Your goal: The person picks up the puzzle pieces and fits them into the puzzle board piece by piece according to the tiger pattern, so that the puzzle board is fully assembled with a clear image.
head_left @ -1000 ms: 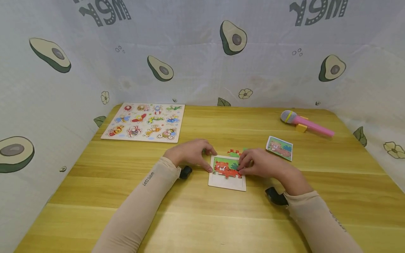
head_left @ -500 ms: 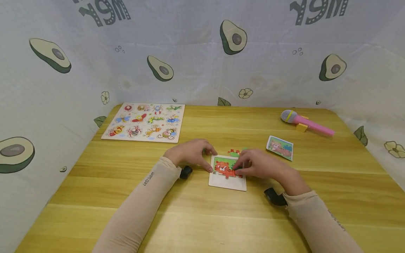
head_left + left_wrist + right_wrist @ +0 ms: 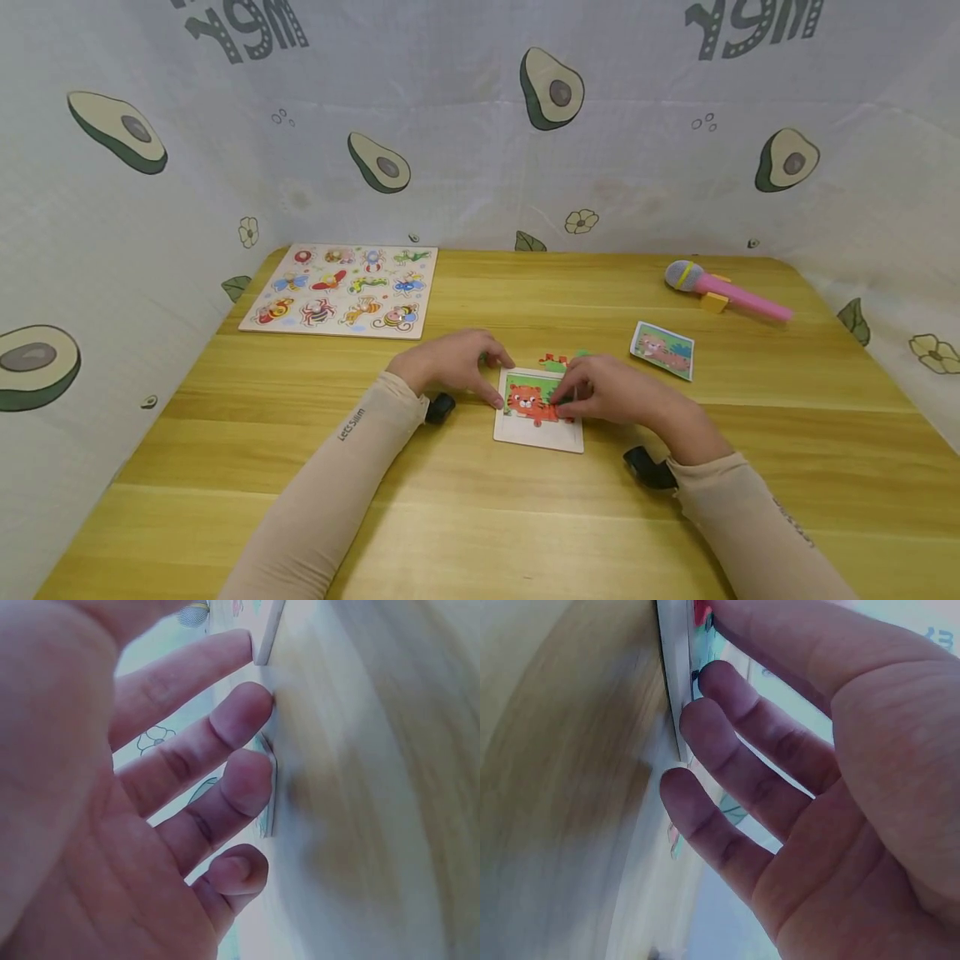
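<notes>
A small white puzzle tray (image 3: 538, 436) lies in front of me on the table, its lower part bare. Joined pieces of an orange tiger puzzle (image 3: 527, 400) fill its upper part. My left hand (image 3: 453, 362) steadies the tray's left edge, thumb and forefinger spread along it. In the left wrist view the fingers (image 3: 241, 715) are loosely bent beside the thin edge. My right hand (image 3: 626, 394) reaches over the tray's right edge, its thumb and fingertips on the tiger pieces and hiding some of them. Loose puzzle pieces (image 3: 553, 362) lie just behind the tray.
A tiger picture card (image 3: 663, 351) lies to the right of the tray. Farther back stands a pink toy microphone (image 3: 742, 298) on a yellow holder (image 3: 714, 302). A wooden insect peg puzzle (image 3: 341, 292) lies at the back left. Patterned cloth (image 3: 465, 150) hangs behind the table.
My right hand has shifted slightly left over the tiger pieces, from near the tray's right edge toward its middle. The left hand and the tray have stayed in place.
</notes>
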Demonstrator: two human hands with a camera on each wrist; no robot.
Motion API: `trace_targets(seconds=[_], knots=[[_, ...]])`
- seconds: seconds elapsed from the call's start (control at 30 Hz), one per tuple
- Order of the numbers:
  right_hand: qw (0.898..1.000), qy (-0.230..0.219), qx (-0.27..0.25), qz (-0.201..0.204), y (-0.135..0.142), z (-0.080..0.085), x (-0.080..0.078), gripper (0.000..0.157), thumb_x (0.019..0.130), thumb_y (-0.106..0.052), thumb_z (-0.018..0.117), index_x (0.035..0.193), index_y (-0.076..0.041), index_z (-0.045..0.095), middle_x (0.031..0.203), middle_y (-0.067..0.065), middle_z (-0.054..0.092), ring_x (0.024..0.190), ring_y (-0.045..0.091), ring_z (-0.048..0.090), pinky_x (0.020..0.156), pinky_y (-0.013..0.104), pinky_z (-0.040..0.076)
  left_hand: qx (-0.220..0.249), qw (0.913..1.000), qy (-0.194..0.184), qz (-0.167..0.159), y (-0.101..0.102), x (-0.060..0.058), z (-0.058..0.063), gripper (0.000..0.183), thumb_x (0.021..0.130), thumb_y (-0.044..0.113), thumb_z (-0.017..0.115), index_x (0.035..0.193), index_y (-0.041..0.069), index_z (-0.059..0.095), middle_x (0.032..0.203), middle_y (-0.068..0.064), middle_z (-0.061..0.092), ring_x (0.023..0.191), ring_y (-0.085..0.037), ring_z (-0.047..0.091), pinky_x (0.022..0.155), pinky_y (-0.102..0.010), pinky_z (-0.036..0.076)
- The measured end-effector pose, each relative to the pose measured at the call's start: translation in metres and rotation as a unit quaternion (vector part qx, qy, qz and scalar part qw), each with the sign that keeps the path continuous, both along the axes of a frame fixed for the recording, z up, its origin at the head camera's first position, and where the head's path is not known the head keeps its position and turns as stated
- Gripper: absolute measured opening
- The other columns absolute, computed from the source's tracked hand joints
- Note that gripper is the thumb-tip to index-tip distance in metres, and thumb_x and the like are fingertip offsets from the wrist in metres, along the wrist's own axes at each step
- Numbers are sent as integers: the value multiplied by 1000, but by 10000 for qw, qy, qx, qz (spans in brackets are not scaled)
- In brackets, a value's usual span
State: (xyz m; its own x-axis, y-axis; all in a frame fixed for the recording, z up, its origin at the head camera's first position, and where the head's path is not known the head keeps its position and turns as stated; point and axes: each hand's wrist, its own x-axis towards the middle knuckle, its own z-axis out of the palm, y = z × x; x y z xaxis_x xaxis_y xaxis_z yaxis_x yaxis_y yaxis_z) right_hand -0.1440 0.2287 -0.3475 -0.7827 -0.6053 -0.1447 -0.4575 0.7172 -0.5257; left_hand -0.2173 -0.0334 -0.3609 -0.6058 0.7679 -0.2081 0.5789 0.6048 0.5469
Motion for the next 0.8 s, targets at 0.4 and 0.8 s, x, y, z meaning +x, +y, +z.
trace_targets(seconds=[0.4,0.8], knots=[[9998,-27,-129,-147,5,-4,-2,14,89,-24,80,100,-15,78,93,-5,62,75,10,55,67,29,49,33,10000,53,-13,3,2,2,54,83,43,82,126,14,68,110,4,60,103,-12,54,93,-29,44],[9991,-114,-277,-290,8,-4,-2,13,90,-22,79,99,-13,76,91,-6,63,78,12,56,70,30,50,93,9992,381,-102,9,3,-2,45,85,40,82,117,11,69,98,1,58,92,-14,52,84,-27,43]])
